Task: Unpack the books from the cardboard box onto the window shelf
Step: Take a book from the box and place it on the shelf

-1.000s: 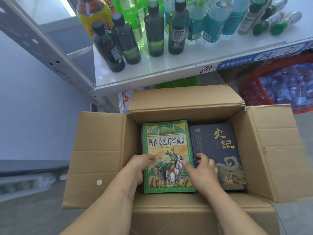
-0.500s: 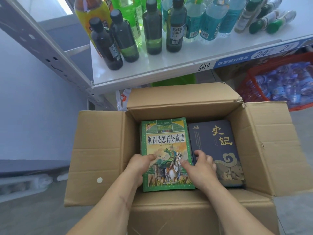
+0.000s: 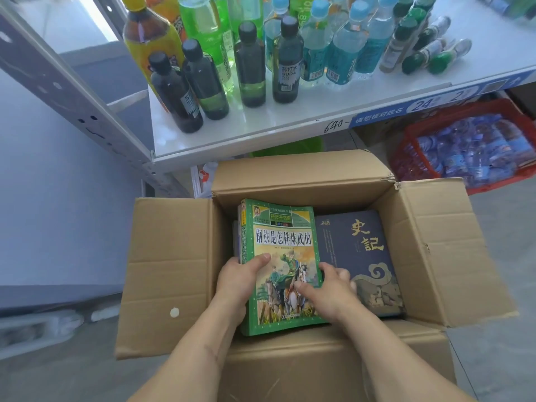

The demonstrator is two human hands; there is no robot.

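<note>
Now: green book (image 3: 282,256) raised off its stack since 0.5 s ago, spine exposed | left hand (image 3: 237,281) and right hand (image 3: 326,288) closed on its edges | dark book (image 3: 358,250) unmoved in cardboard box (image 3: 429,250).

Bare hands (image 3: 290,282), forearms, no sleeves.

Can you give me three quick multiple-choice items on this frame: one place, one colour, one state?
1. Where is the dark blue book?
A) on the shelf B) in the cardboard box, right of the green book C) on the floor

2. What colour is the held book's border?
A) red B) white C) green

3. How does the green book sit?
A) gripped at both sides B) untouched C) already shelved

Key: B, it lies flat inside the box; C, green frames the cover; A, left hand and right hand clasp its edges.
</note>
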